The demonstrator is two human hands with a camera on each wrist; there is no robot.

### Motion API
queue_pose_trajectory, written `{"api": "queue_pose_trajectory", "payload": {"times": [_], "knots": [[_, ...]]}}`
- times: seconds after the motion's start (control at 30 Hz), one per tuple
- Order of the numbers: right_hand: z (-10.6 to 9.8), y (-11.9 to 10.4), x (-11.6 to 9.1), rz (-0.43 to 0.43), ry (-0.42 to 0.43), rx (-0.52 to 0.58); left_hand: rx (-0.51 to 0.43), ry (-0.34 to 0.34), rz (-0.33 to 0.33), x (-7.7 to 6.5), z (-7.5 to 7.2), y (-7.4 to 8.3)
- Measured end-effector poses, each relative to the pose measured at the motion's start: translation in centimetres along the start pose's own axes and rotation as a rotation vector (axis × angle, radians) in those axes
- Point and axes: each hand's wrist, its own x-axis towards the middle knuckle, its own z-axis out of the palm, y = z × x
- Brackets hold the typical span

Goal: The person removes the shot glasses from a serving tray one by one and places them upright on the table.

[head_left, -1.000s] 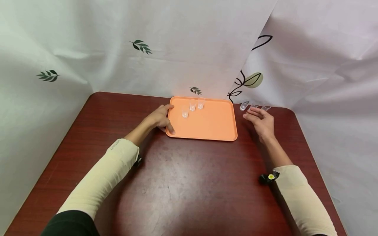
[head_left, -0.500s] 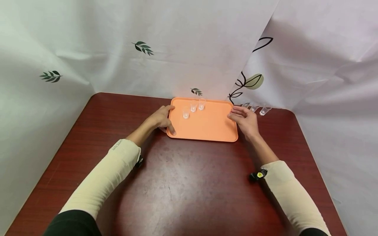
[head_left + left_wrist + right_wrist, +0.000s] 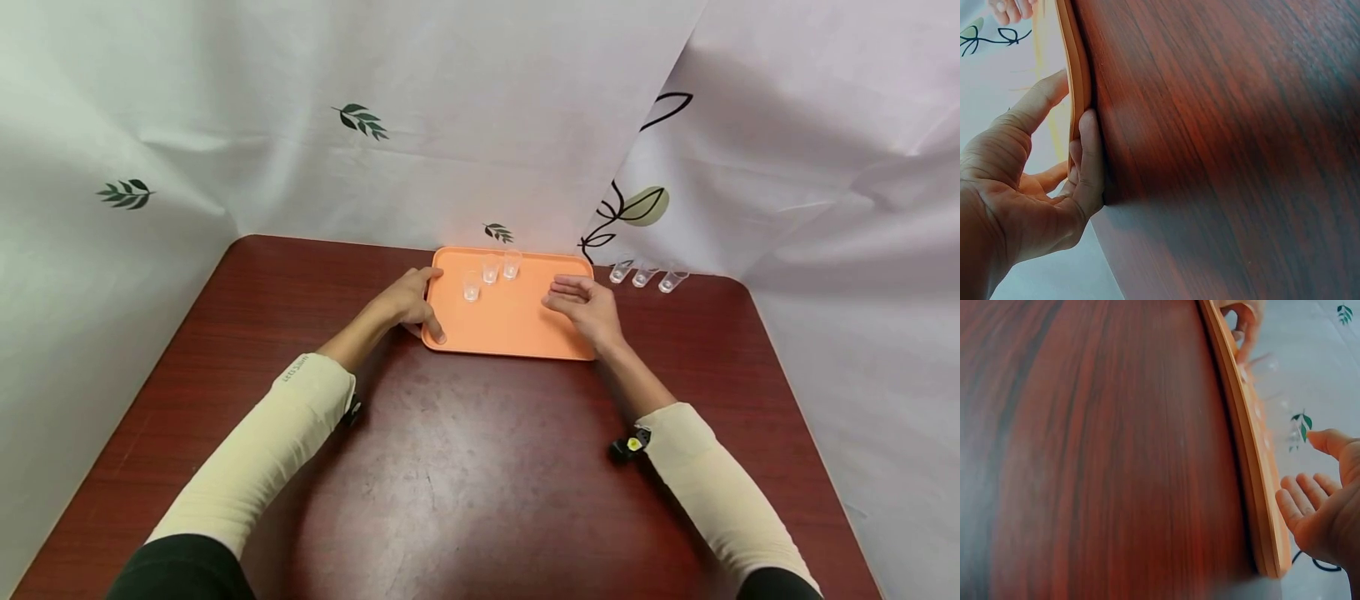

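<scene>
1. Judge step in hand as approach to a cup on the tray (image 3: 517, 327), with tray braced from one side. Note nothing taken up.
2. Judge next move as calling for further reach leftward over the tray, then a light pinch on one cup without knocking neighbours. Advise firm bracing throughout.
3. Find left hand (image 3: 411, 300) clamped on left end of tray, with thumb over near corner and other fingers about the edge. Confirm grip in left wrist view.
4. Find right hand (image 3: 588, 312) above right part of tray, thumb spread apart from fingers, palm bare in right wrist view. See no cup in grasp.
5. Locate on tray, toward far left: near cup (image 3: 471, 288), middle cup (image 3: 491, 271) and far cup (image 3: 512, 266). Place all three left of right fingers, not touching; nearest to these, far cup. Place near cup close to left hand but apart.
6. Locate on desk (image 3: 465, 467), past right end of tray: a row of inner cup (image 3: 619, 272), centre cup (image 3: 642, 276) and end cup (image 3: 671, 282), beyond right hand and untouched.
</scene>
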Motion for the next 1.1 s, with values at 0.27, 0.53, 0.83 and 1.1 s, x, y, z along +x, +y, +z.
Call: {"api": "queue_pose_trajectory", "payload": {"times": [0.27, 0.53, 0.83, 1.1], "knots": [[2.2, -0.4, 0.1, 0.017, -0.049, -0.037, 0.005, 0.003, 0.000, 0.0, 0.1, 0.0], [4.4, -0.7, 0.3, 0.009, -0.094, -0.039, 0.011, 0.000, 0.008, 0.0, 0.2, 0.0], [6.6, -1.0, 0.6, 0.002, -0.124, -0.027, 0.029, -0.018, -0.005, 0.1, 0.0, 0.0], [8.5, -1.2, 1.0, -0.007, -0.133, -0.024, 0.032, -0.031, -0.023, 0.4, -0.2, -0.1]]}}
